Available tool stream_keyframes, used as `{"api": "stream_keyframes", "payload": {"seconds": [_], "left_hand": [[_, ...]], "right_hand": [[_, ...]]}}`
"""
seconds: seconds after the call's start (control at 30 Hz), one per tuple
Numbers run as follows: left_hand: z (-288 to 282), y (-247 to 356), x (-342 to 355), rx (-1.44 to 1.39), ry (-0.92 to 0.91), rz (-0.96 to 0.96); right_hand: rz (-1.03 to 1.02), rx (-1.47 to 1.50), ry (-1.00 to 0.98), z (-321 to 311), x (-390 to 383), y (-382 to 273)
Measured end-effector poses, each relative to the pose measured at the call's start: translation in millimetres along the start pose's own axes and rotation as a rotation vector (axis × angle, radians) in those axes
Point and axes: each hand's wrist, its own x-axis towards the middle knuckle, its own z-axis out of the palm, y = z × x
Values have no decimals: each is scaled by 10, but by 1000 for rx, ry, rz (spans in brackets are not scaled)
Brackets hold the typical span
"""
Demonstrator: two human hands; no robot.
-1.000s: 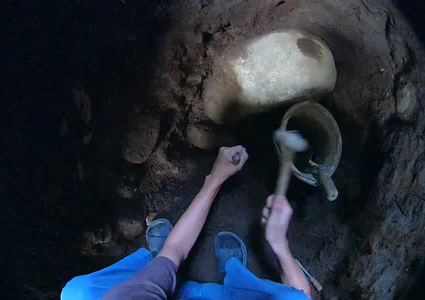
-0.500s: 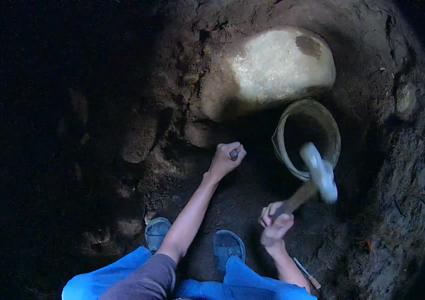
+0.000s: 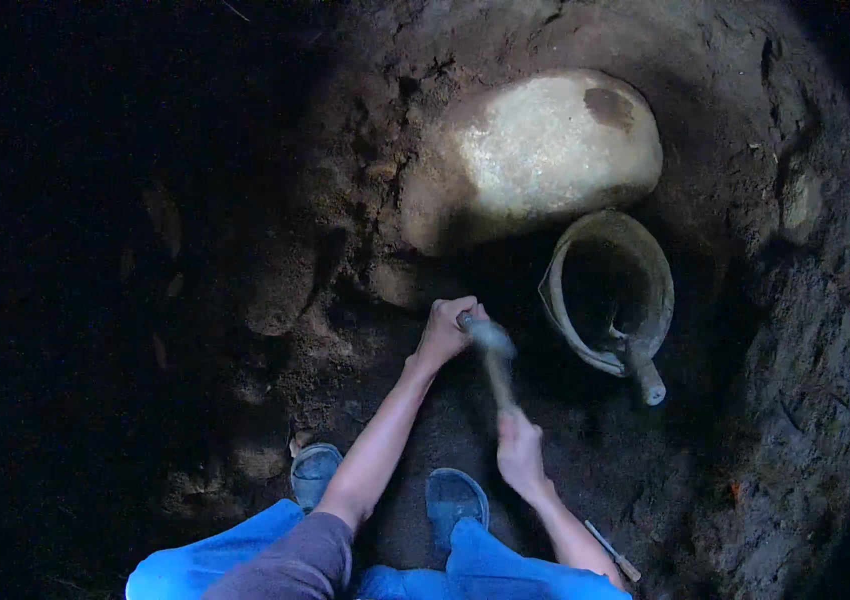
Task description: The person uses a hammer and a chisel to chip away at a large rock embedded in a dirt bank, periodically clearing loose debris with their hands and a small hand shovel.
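My left hand (image 3: 443, 332) is closed in a fist round a chisel, which is almost wholly hidden. Only its end (image 3: 465, 320) shows at the top of the fist. The hammer's head (image 3: 491, 340), blurred by motion, is right at that end. My right hand (image 3: 522, 456) grips the wooden handle of the hammer below it. Just to the right stands a dirty round bucket (image 3: 557, 300), with a thick wooden handle (image 3: 648, 380) sticking out over its near rim.
A big pale rock (image 3: 555, 140) is lodged in the dirt beyond the bucket. Rough earth wall (image 3: 820, 380) rises at the right. A thin tool with a handle (image 3: 625, 566) lies by my right forearm. My shoes (image 3: 457, 502) rest on the dark soil; the far left is too dark to read.
My right hand has swung the hammer leftward, from over the bucket's near rim to the chisel end at my left fist. My left hand has stayed nearly in place.
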Motion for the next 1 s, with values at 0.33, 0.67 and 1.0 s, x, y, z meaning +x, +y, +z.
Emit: {"api": "stream_keyframes", "payload": {"seconds": [0.33,0.67,1.0], "left_hand": [[16,-4,-19,35,-60,-63],[-66,30,-40,1,-64,-60],[-463,-99,-337,22,-115,34]], "right_hand": [[-48,191,50,11,148,-348],[120,907,229,-371,384,-824],[414,659,71,-502,456,-942]]}}
